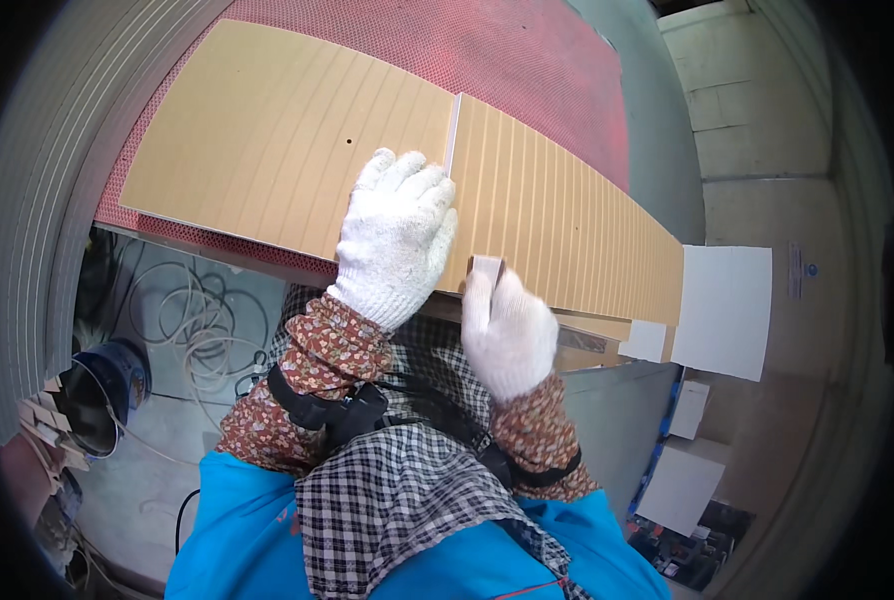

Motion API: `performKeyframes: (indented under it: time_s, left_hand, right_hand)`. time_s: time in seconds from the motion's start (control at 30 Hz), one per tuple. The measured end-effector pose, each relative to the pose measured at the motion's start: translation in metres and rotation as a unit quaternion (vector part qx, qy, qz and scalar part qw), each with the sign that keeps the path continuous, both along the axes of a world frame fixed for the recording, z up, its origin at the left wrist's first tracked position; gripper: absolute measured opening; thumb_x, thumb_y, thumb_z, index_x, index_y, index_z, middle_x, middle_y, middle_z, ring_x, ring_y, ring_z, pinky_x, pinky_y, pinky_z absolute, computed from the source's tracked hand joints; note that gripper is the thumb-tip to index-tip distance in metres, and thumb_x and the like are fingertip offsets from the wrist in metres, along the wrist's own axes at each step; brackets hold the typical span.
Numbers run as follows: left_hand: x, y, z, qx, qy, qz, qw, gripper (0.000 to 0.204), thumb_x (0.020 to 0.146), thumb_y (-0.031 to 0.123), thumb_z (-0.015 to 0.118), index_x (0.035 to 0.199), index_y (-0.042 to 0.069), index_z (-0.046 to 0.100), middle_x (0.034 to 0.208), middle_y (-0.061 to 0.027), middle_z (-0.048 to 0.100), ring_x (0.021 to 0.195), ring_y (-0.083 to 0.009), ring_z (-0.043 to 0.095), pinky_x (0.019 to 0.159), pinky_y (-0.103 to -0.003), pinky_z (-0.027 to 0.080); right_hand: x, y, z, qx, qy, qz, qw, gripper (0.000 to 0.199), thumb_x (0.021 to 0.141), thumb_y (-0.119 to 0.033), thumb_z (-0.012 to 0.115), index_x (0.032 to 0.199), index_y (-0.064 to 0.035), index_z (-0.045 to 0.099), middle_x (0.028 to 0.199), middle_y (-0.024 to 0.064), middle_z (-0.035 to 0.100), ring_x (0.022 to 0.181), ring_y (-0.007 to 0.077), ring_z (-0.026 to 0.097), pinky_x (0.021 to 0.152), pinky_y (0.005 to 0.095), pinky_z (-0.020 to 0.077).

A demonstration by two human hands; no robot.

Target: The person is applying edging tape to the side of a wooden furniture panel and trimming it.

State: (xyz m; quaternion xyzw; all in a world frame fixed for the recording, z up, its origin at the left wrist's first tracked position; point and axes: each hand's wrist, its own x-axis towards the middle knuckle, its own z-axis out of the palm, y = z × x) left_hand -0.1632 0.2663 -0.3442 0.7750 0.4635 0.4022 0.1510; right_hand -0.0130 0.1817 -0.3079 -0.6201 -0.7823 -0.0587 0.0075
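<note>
Two long tan boards (257, 110) with ribbed stripes lie across the work surface, their ends meeting at a pale seam. Flat on the left board, its fingertips by the seam, rests my left hand (397, 235) in a white knit glove, fingers stretched out. My right hand (512, 340), gloved the same way, is closed over the near edge of the right board (577, 220). Between its thumb and fingers sticks up a small pale flat piece (486, 266), whose exact kind I cannot make out. A small dark hole shows in the left board.
Red mesh matting (537, 55) covers the surface beneath the boards. White sheets (727, 305) sit at the right end, beside cartons (679, 485) lower down. Coiled hose (202, 330) and a dark bucket (117, 385) stand on the floor at left. A ribbed panel rises far left.
</note>
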Motion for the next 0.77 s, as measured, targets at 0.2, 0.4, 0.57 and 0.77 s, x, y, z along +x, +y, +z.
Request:
performKeyframes:
  time_s: [0.2,0.4,0.57,0.77]
  left_hand:
    - [0.001,-0.005,-0.003,0.015,-0.014,-0.002,1.0,0.025,0.084,0.006,0.07,0.107,-0.003,0.07,0.112,-0.0163,0.07,0.116,-0.0364,0.062,0.113,-0.051,0.041]
    - [0.001,-0.005,0.002,0.009,-0.018,-0.021,1.0,0.024,0.084,0.006,0.07,0.106,-0.003,0.07,0.112,-0.0172,0.069,0.115,-0.0367,0.062,0.111,-0.051,0.042]
    - [0.005,-0.009,0.001,0.012,-0.01,-0.004,1.0,0.025,0.085,0.007,0.07,0.108,-0.004,0.071,0.115,-0.0167,0.07,0.12,-0.0363,0.062,0.115,-0.052,0.04]
    - [0.005,-0.012,0.001,0.007,0.01,0.006,1.0,0.028,0.087,0.009,0.071,0.112,-0.002,0.072,0.122,-0.0165,0.071,0.125,-0.0353,0.061,0.118,-0.052,0.038]
  right_hand:
    - [-0.014,-0.026,0.006,-0.039,0.173,-0.185,0.967,0.033,0.105,-0.029,0.057,0.088,-0.0015,0.066,0.056,0.019,0.063,0.054,0.0367,0.069,0.052,0.0471,0.056]
    - [-0.018,-0.027,0.013,-0.047,0.2,-0.165,0.965,0.031,0.104,-0.028,0.059,0.086,-0.0026,0.065,0.056,0.0192,0.063,0.055,0.0374,0.069,0.051,0.0475,0.0558]
    - [-0.013,-0.03,0.005,-0.048,0.185,-0.134,0.972,0.029,0.103,-0.026,0.06,0.087,-0.0031,0.065,0.055,0.0183,0.062,0.054,0.0355,0.069,0.049,0.0453,0.0553]
    - [-0.009,-0.01,0.009,-0.02,0.098,-0.041,0.994,0.027,0.101,-0.025,0.063,0.1,0.0018,0.066,0.069,0.0188,0.069,0.055,0.033,0.071,0.048,0.0423,0.0566]
